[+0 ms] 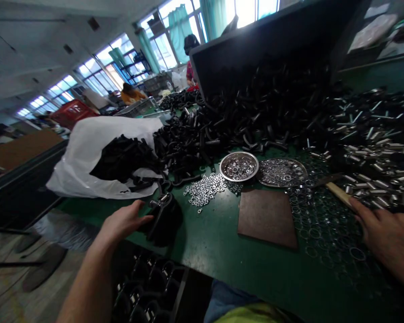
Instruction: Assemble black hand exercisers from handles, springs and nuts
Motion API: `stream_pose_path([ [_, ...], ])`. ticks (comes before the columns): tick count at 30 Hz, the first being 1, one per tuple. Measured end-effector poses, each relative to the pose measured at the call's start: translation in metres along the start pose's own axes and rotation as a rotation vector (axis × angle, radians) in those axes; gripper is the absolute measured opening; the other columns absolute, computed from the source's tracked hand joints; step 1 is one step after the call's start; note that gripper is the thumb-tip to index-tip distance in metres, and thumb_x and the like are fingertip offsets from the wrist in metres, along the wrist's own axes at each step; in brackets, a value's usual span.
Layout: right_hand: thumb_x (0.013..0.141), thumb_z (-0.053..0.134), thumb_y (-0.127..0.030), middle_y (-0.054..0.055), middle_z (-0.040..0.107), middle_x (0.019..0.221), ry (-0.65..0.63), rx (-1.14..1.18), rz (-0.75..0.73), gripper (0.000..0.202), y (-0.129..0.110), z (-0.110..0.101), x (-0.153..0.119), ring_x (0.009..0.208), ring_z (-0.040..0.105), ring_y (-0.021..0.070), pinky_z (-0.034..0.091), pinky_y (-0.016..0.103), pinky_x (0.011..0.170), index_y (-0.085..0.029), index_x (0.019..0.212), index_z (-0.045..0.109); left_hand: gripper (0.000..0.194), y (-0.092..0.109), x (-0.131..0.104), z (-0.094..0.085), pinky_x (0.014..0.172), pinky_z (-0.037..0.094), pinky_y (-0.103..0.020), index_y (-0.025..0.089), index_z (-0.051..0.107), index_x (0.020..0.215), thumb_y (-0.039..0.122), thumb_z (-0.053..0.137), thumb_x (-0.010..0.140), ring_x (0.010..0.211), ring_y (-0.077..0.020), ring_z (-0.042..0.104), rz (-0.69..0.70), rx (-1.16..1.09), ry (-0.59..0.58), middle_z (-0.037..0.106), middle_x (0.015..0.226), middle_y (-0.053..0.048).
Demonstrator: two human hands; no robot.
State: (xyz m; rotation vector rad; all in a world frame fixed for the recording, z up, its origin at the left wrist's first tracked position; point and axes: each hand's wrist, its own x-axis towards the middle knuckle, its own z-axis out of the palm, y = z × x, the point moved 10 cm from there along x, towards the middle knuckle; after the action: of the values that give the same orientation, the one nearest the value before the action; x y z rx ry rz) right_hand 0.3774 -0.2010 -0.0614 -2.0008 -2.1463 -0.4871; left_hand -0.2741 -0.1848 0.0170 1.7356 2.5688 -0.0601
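My left hand [128, 220] is at the table's front left edge, its thumb against a black plastic part [161, 222] with a shiny metal piece across its top. The hand appears closed on this part, with some fingertips hidden. At the right, my right hand [388, 233] is wrapped round the wooden handle of a hammer [338, 193]. The hammer's dark, narrow head lies over loose metal rings [311, 224]. Between my hands, a brown square plate [267, 217] rests flat on the green table [212, 242].
Small nuts [205, 188] lie beside a metal bowl [239, 167] and a dish of rings [283, 172]. Black parts [222, 121] heap up behind. Springs [373, 184] are at right, a white bag [84, 157] at left. Below the edge, a crate holds black parts [148, 282]. People sit farther back.
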Motion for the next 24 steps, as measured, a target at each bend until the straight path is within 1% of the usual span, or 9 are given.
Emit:
stream_pose_path([
  [1, 0.083, 0.039, -0.027, 0.013, 0.050, 0.062, -0.007, -0.018, -0.015, 0.054, -0.002, -0.003, 0.001, 0.059, 0.043, 0.0298, 0.028, 0.040, 0.051, -0.021, 0.136, 0.044, 0.045, 0.025, 0.004, -0.010, 0.069, 0.045, -0.029, 0.025, 0.063, 0.100, 0.051, 0.068, 0.064, 0.084, -0.0266, 0.065, 0.104, 0.036, 0.013, 0.070, 0.095, -0.006],
  [3, 0.083, 0.040, -0.024, 0.013, 0.052, 0.066, -0.011, -0.031, -0.013, 0.048, -0.003, -0.008, 0.005, 0.063, 0.045, 0.0294, 0.030, 0.040, 0.050, -0.020, 0.129, 0.051, 0.041, 0.095, 0.011, -0.027, 0.077, 0.045, -0.031, 0.025, 0.061, 0.108, 0.051, 0.056, 0.077, 0.093, -0.0258, 0.063, 0.353, 0.048, 0.059, 0.068, 0.105, -0.007],
  [7, 0.086, 0.040, -0.027, 0.012, 0.055, 0.073, -0.047, -0.034, -0.027, 0.036, -0.004, -0.013, 0.015, 0.067, 0.047, 0.0275, 0.037, 0.040, 0.053, -0.020, 0.115, 0.062, 0.030, 0.267, 0.027, -0.030, 0.090, 0.041, -0.027, 0.025, 0.062, 0.110, 0.031, 0.045, 0.087, 0.102, -0.0198, 0.058, 0.806, -0.056, 0.092, 0.066, 0.111, -0.003],
  [9, 0.088, 0.039, -0.028, 0.011, 0.056, 0.075, -0.054, -0.012, -0.035, 0.034, -0.005, -0.018, 0.021, 0.070, 0.049, 0.0271, 0.040, 0.040, 0.056, -0.021, 0.111, 0.063, 0.029, 0.341, 0.047, -0.018, 0.091, 0.040, -0.027, 0.024, 0.064, 0.109, 0.023, 0.045, 0.087, 0.105, -0.0193, 0.054, 0.902, -0.054, 0.105, 0.065, 0.112, -0.003],
  [12, 0.088, 0.040, -0.030, 0.008, 0.058, 0.078, -0.067, 0.070, -0.022, 0.032, -0.004, -0.024, 0.029, 0.076, 0.052, 0.0261, 0.042, 0.037, 0.056, -0.023, 0.110, 0.062, 0.036, 0.421, 0.084, 0.002, 0.090, 0.040, -0.029, 0.025, 0.063, 0.113, 0.013, 0.045, 0.084, 0.111, -0.0212, 0.049, 0.916, -0.054, 0.123, 0.061, 0.118, -0.006],
  [14, 0.090, 0.040, -0.032, 0.007, 0.061, 0.083, -0.084, 0.137, -0.002, 0.031, 0.000, -0.026, 0.035, 0.081, 0.053, 0.0251, 0.043, 0.035, 0.059, -0.023, 0.108, 0.063, 0.040, 0.457, 0.103, 0.013, 0.090, 0.039, -0.030, 0.025, 0.063, 0.113, 0.007, 0.046, 0.082, 0.112, -0.0222, 0.047, 0.929, -0.069, 0.121, 0.058, 0.122, -0.007],
  [17, 0.092, 0.038, -0.034, 0.007, 0.063, 0.089, -0.119, 0.205, 0.013, 0.031, 0.006, -0.026, 0.048, 0.086, 0.054, 0.0241, 0.043, 0.035, 0.065, -0.024, 0.102, 0.065, 0.038, 0.488, 0.122, 0.023, 0.087, 0.038, -0.031, 0.024, 0.068, 0.102, 0.003, 0.048, 0.078, 0.109, -0.0231, 0.048, 0.925, -0.101, 0.110, 0.060, 0.117, -0.009],
  [21, 0.092, 0.039, -0.031, 0.005, 0.064, 0.090, -0.159, 0.190, 0.011, 0.029, 0.015, -0.023, 0.080, 0.088, 0.053, 0.0237, 0.042, 0.034, 0.068, -0.026, 0.099, 0.067, 0.021, 0.503, 0.131, 0.021, 0.090, 0.036, -0.034, 0.021, 0.069, 0.081, 0.007, 0.055, 0.075, 0.107, -0.0253, 0.048, 0.901, -0.186, 0.117, 0.064, 0.099, -0.009],
  [24, 0.091, 0.039, -0.025, 0.007, 0.065, 0.092, -0.189, 0.131, -0.005, 0.029, 0.015, -0.010, 0.121, 0.091, 0.052, 0.0229, 0.040, 0.032, 0.071, -0.022, 0.096, 0.068, 0.014, 0.498, 0.123, 0.009, 0.090, 0.037, -0.035, 0.020, 0.068, 0.088, 0.019, 0.061, 0.076, 0.108, -0.0261, 0.049, 0.880, -0.276, 0.141, 0.066, 0.097, -0.008],
])
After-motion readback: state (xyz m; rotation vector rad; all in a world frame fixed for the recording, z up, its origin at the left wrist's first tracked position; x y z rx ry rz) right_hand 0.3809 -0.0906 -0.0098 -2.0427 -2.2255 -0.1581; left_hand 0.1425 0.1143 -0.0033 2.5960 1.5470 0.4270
